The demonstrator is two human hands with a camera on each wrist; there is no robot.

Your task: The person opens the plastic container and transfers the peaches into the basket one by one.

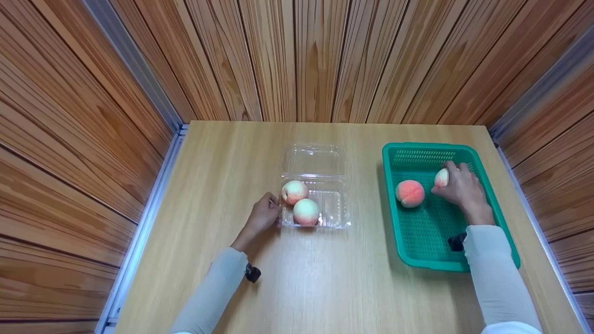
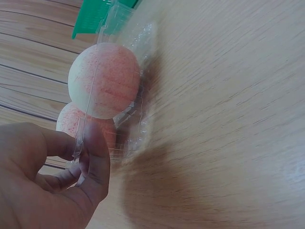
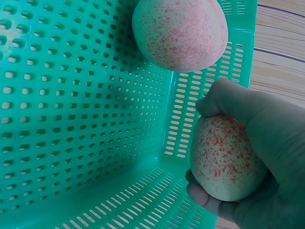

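Going by the head view, we have the left hand [image 1: 263, 213] pinching the rim of the clear container [image 1: 332, 204] at about 8 o'clock. Inside, we mark a back peach [image 1: 294, 192] and a front peach [image 1: 306, 212], touching, toward 9 o'clock. Green basket [image 1: 420, 236] at the container's 3 o'clock: right hand [image 1: 462, 189] grips a third peach [image 1: 442, 177] near 12, loose peach [image 1: 410, 193] at 10.

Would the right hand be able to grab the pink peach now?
Probably not yet: the right hand grips a speckled peach, though nothing seems to block the way to the pink peach.
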